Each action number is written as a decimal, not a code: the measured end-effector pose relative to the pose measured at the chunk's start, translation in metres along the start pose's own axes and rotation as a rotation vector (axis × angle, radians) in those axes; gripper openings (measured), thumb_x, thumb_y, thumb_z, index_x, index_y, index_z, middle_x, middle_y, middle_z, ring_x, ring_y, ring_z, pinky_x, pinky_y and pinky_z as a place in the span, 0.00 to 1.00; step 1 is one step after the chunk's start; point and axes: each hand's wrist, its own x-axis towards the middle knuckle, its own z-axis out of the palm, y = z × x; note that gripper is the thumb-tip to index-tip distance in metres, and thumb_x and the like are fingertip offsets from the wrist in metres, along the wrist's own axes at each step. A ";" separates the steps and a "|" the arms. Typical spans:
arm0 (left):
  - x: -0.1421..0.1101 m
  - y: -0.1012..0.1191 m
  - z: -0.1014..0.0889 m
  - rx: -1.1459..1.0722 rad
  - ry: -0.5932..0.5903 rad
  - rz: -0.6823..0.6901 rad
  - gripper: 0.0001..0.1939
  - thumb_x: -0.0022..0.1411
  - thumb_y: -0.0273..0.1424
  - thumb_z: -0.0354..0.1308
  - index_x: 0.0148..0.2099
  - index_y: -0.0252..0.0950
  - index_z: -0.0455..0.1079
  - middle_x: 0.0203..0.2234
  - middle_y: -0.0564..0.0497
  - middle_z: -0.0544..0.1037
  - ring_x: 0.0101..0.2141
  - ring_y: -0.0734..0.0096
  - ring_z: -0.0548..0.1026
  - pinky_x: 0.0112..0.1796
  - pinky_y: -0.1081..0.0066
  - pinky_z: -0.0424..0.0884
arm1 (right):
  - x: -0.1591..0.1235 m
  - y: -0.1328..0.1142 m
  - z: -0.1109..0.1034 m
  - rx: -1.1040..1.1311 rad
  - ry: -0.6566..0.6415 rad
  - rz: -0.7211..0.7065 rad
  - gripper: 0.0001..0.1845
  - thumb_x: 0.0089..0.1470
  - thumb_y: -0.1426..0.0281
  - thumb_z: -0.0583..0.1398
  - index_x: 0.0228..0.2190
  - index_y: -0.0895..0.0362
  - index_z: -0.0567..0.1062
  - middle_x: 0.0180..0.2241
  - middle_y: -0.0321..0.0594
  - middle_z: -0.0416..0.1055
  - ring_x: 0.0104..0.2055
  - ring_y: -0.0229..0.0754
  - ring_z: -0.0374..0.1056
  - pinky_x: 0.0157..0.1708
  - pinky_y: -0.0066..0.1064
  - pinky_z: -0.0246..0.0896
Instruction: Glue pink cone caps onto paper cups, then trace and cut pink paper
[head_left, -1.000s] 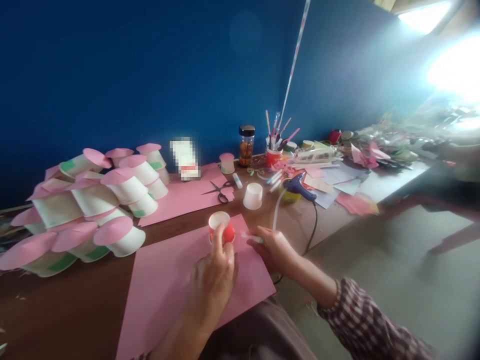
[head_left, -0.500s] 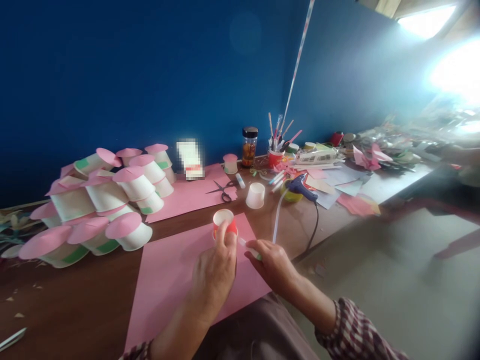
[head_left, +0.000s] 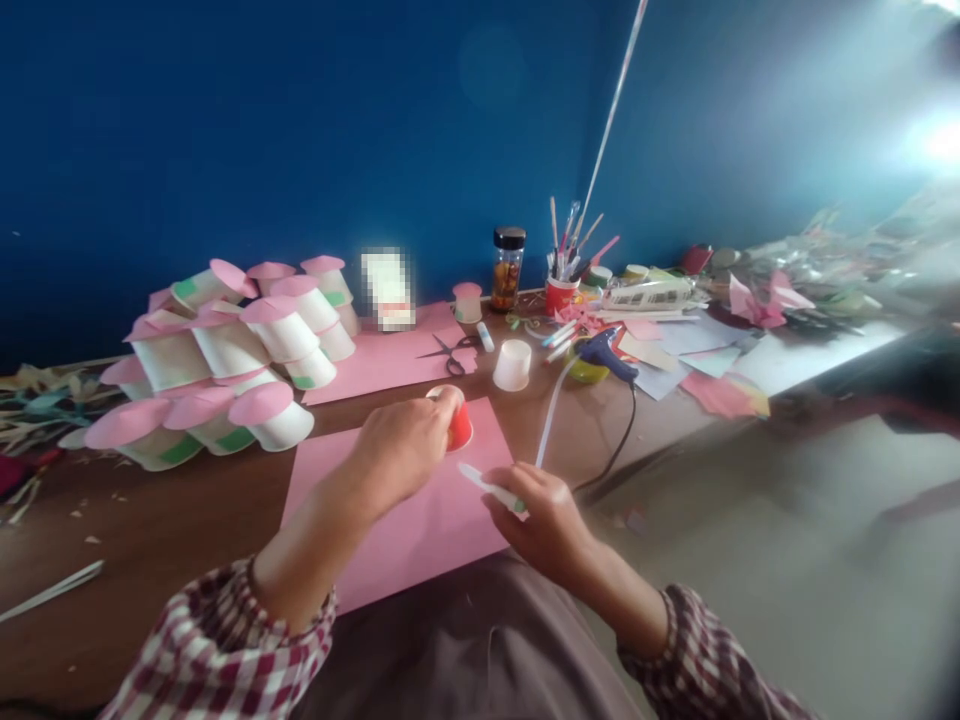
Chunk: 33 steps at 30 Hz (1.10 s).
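My left hand [head_left: 401, 440] is closed on the rim of a small red paper cup [head_left: 460, 428], coming at it from the left. Its fingers hide most of the cup's mouth. The cup is at the upper part of a pink paper sheet [head_left: 409, 545]. In my right hand [head_left: 544, 510] is a white marker [head_left: 484, 480] with a green end, its pale tip pointing toward the cup but apart from it. Beyond them a plain white paper cup [head_left: 512, 366] rests on the brown table.
Stacked white cups with pink cone tops [head_left: 259, 415] fill the left. Black scissors [head_left: 450, 352] lie behind on more pink paper. A blue glue gun [head_left: 604, 352] with a cord, a jar [head_left: 508, 268], a red cup of brushes [head_left: 562, 295] and paper scraps [head_left: 720, 390] stand right.
My left hand has turned, its wrist swinging left, and now grips the red cup from the side. The marker tip has drawn away from the cup. The view has shifted slightly.
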 end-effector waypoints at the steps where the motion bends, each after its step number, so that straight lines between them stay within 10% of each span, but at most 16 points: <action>1: 0.001 0.000 -0.002 -0.010 -0.011 -0.002 0.15 0.60 0.25 0.41 0.47 0.41 0.63 0.25 0.51 0.77 0.25 0.59 0.75 0.23 0.69 0.61 | 0.000 -0.004 0.004 0.009 -0.014 -0.029 0.08 0.57 0.70 0.57 0.38 0.57 0.73 0.29 0.39 0.72 0.29 0.39 0.68 0.30 0.28 0.63; 17: 0.008 -0.010 0.005 -0.038 -0.024 0.052 0.17 0.57 0.28 0.45 0.48 0.41 0.66 0.32 0.50 0.78 0.26 0.64 0.74 0.25 0.70 0.60 | 0.022 -0.020 0.048 -0.457 -0.359 -0.199 0.14 0.64 0.74 0.45 0.44 0.61 0.68 0.33 0.43 0.70 0.33 0.42 0.66 0.30 0.34 0.62; 33: 0.006 -0.007 0.005 0.005 -0.016 0.067 0.15 0.58 0.26 0.45 0.47 0.39 0.63 0.27 0.51 0.76 0.25 0.68 0.72 0.24 0.72 0.56 | 0.023 -0.010 0.053 -0.483 -0.329 -0.243 0.13 0.63 0.76 0.45 0.42 0.61 0.67 0.33 0.42 0.68 0.32 0.43 0.65 0.30 0.35 0.64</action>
